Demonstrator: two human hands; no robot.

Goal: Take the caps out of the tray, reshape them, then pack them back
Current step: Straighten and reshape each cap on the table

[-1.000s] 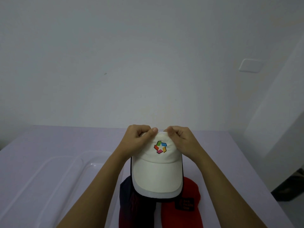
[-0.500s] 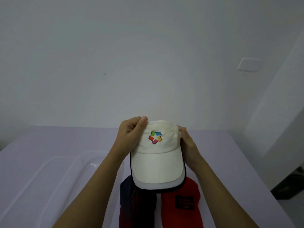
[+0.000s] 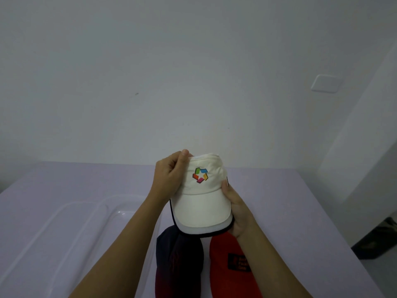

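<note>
I hold the white cap (image 3: 202, 196) up over the table (image 3: 279, 201) with both hands, brim toward me, logo facing me. My left hand (image 3: 169, 177) is curled closed on the crown's left side, thumb up at the top edge. My right hand (image 3: 238, 211) cups the right edge where brim meets crown, fingers wrapped behind and out of sight, so closed on it as far as I can tell. The cap's long axis runs from me away, crown far, brim near. The clear tray (image 3: 71, 214) lies down and to my left, so the left hand is nearer for packing. Dark cap (image 3: 178, 261) and red cap (image 3: 229, 265) lie side by side on the table just below the white one. Reshaping looks nearly finished, I'd guess.
</note>
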